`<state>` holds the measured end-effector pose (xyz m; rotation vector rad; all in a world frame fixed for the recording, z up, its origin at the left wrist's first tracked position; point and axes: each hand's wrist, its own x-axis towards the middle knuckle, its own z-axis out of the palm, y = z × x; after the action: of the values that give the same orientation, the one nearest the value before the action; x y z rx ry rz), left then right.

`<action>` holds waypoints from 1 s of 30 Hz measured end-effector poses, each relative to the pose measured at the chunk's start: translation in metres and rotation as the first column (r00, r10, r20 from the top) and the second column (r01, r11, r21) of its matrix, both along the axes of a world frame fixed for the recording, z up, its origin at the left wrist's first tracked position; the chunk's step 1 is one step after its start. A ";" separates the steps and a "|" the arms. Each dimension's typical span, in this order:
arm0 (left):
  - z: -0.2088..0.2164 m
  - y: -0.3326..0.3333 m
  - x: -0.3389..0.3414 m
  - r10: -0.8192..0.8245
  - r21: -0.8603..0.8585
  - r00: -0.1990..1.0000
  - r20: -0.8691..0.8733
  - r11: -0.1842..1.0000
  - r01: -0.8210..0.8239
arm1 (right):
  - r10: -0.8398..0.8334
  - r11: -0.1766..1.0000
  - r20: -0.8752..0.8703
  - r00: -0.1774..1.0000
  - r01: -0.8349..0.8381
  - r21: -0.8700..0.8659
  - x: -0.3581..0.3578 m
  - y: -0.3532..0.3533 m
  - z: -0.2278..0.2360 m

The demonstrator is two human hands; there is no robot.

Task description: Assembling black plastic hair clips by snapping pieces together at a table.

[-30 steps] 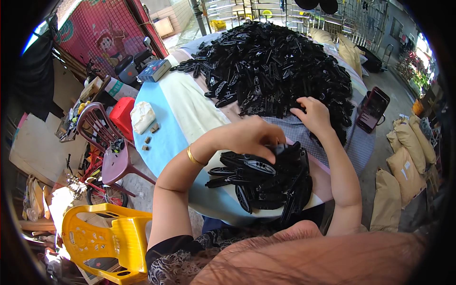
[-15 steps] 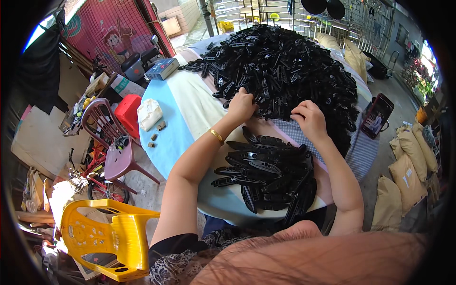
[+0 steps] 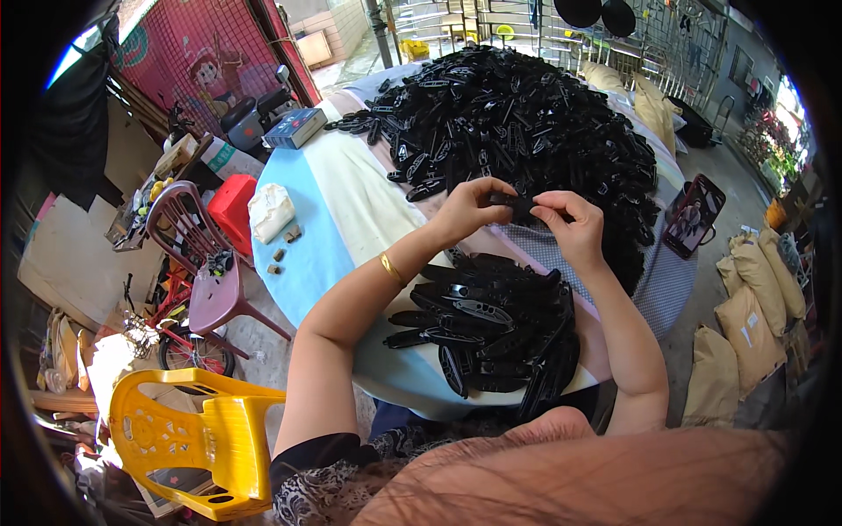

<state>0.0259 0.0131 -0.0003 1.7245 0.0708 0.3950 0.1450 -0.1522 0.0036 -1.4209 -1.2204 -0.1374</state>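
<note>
Both hands meet above the table, between two heaps of slim black clip-like pieces with pointed ends. One such black piece (image 3: 519, 209) is pinched from both sides, its detail too dark and small to make out. My left hand (image 3: 474, 209), gold bangle on its wrist, grips its left end with thumb and fingers. At the other end my right hand (image 3: 572, 223) pinches it between thumb and fingertips. Beyond my hands rises the large pile of black pieces (image 3: 517, 114). Nearer my body lies a smaller heap of black pieces (image 3: 491, 320), roughly lined up.
A striped cloth covers the round table (image 3: 351, 202). On its left are a blue box (image 3: 296, 129), a white bag (image 3: 271, 213) and small brown blocks. A phone (image 3: 695, 216) stands at the right edge. Chairs, including a yellow chair (image 3: 237, 438), are left; sacks (image 3: 750, 320) are right.
My left hand has come back from the large pile and moved right, toward my right hand. A black piece now shows between them. Both heaps look much the same.
</note>
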 end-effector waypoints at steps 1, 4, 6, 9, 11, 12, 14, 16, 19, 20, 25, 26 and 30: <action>0.000 -0.003 -0.001 -0.045 -0.103 0.999 0.019 0.994 0.047 | 0.005 0.998 0.061 0.998 -0.009 0.069 0.000 0.002 0.001; 0.000 -0.008 -0.002 -0.107 -0.216 0.994 0.033 0.970 0.111 | 0.018 0.990 0.092 0.996 -0.030 0.139 0.002 0.004 -0.003; -0.003 -0.009 0.000 -0.136 -0.258 0.990 0.036 0.956 0.141 | 0.034 0.989 0.068 0.997 -0.043 0.139 0.003 0.005 -0.004; -0.003 -0.011 -0.002 -0.152 -0.349 0.988 0.035 0.924 0.155 | 0.027 0.992 0.072 0.997 -0.035 0.125 0.001 0.005 -0.006; -0.005 -0.011 -0.001 -0.147 -0.352 0.989 0.032 0.924 0.149 | -0.005 0.992 0.170 0.985 -0.017 0.128 0.002 0.004 -0.007; -0.005 -0.011 0.000 -0.142 -0.355 0.989 0.029 0.924 0.143 | -0.013 0.992 0.170 0.985 -0.009 0.127 0.002 0.004 -0.006; -0.002 -0.012 0.000 -0.122 -0.374 0.993 -0.010 0.921 0.109 | -0.059 0.988 0.292 0.955 0.014 0.154 0.002 0.004 -0.004; 0.001 -0.013 -0.002 -0.078 -0.414 0.997 -0.025 0.908 0.061 | -0.075 0.989 0.411 0.909 0.016 0.144 0.000 0.003 0.000; 0.003 -0.011 -0.004 -0.036 -0.358 0.999 -0.019 0.933 0.027 | -0.023 0.999 0.334 0.942 0.006 0.050 -0.001 0.004 -0.004; 0.003 -0.010 -0.004 -0.031 -0.305 0.999 0.015 0.952 0.034 | 0.007 1.000 0.175 0.984 -0.006 -0.007 -0.005 0.005 -0.006; 0.004 -0.019 -0.003 0.068 0.159 0.997 0.020 0.985 -0.070 | 0.180 0.901 -0.363 0.914 -0.301 -0.312 0.012 0.000 -0.013; 0.006 -0.021 -0.005 0.072 0.159 0.997 0.018 0.985 -0.074 | 0.165 0.909 -0.296 0.941 -0.261 -0.324 0.010 0.001 -0.011; 0.012 -0.024 -0.009 0.109 0.179 0.987 0.119 0.975 -0.130 | 0.135 0.946 -0.217 0.967 -0.191 -0.263 0.002 0.000 0.000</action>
<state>0.0174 -0.0107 0.0118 1.8852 0.0609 0.5994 0.1471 -0.1526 0.0032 -1.5287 -1.2207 0.2974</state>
